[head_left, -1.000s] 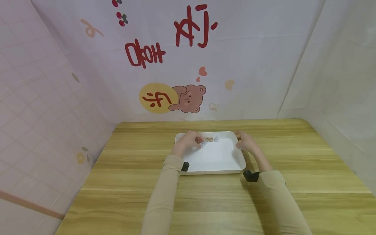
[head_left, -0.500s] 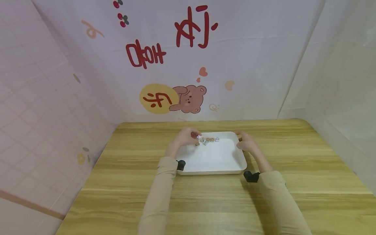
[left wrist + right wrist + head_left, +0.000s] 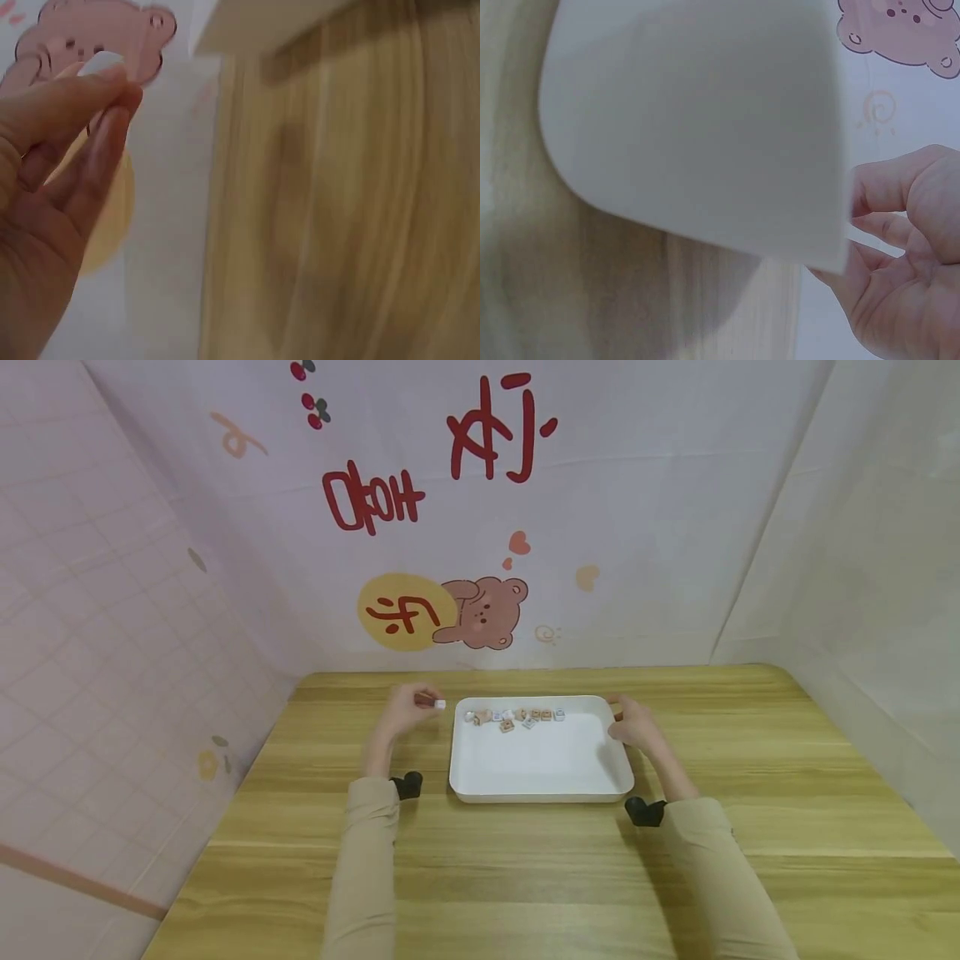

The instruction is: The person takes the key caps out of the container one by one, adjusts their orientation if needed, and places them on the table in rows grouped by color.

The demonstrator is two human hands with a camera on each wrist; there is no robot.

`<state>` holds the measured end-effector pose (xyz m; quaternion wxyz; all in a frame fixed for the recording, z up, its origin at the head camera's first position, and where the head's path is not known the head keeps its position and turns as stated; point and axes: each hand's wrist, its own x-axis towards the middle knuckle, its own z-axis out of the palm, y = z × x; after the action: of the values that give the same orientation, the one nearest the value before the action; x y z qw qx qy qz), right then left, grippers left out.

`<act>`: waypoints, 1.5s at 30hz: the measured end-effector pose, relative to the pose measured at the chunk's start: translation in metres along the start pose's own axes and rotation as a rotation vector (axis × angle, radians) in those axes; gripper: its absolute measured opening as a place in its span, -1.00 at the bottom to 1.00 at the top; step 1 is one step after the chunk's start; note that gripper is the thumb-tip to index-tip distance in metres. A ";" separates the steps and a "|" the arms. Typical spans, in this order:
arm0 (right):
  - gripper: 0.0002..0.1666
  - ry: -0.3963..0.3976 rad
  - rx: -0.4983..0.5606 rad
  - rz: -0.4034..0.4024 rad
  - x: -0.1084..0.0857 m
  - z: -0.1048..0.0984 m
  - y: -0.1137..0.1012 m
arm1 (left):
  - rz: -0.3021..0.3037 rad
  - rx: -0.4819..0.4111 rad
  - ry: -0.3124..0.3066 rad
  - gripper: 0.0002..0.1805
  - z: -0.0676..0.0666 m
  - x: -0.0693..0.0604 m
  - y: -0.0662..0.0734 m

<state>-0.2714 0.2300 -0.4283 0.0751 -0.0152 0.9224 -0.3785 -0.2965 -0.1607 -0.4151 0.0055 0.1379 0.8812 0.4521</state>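
Observation:
In the head view a white tray [image 3: 542, 768] lies on the table, with several small white and brown cubes [image 3: 507, 725] along its far side. My left hand [image 3: 405, 710] is in the air left of the tray and pinches a small white cube [image 3: 440, 703] between thumb and fingers. The left wrist view shows the same white cube [image 3: 102, 63] at the fingertips of my left hand [image 3: 60, 165]. On the right, my right hand [image 3: 633, 725] grips the tray's right edge; in the right wrist view thumb and fingers of the hand [image 3: 915, 247] are around the tray wall [image 3: 705, 135].
The wooden table [image 3: 525, 877] runs back to a wall covering [image 3: 637, 527] printed with a bear [image 3: 483, 610], hearts and red characters. More of the covering stands at the left and right sides.
My left hand has moved left, out of the tray, with a white cube in its pinch. More cubes show at the tray's far left. My right hand has stayed at the tray's edge.

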 end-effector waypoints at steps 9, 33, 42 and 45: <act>-0.21 0.000 -0.047 0.009 0.003 0.000 0.002 | -0.161 0.088 -0.013 -0.72 -0.022 -0.030 -0.036; -0.21 -0.002 -0.048 0.018 0.003 -0.002 0.000 | -0.233 0.096 -0.101 -0.57 -0.023 -0.034 -0.049; -0.25 0.007 -0.021 0.010 0.001 -0.002 -0.001 | -0.079 0.143 0.006 -0.66 0.000 -0.001 0.004; -0.32 0.024 -0.008 -0.017 0.003 -0.002 0.002 | -0.042 0.113 -0.012 -0.71 0.021 0.014 0.025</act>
<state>-0.2743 0.2325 -0.4289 0.0606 -0.0189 0.9247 -0.3754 -0.3009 -0.1266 -0.4065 0.0126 0.1223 0.9079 0.4006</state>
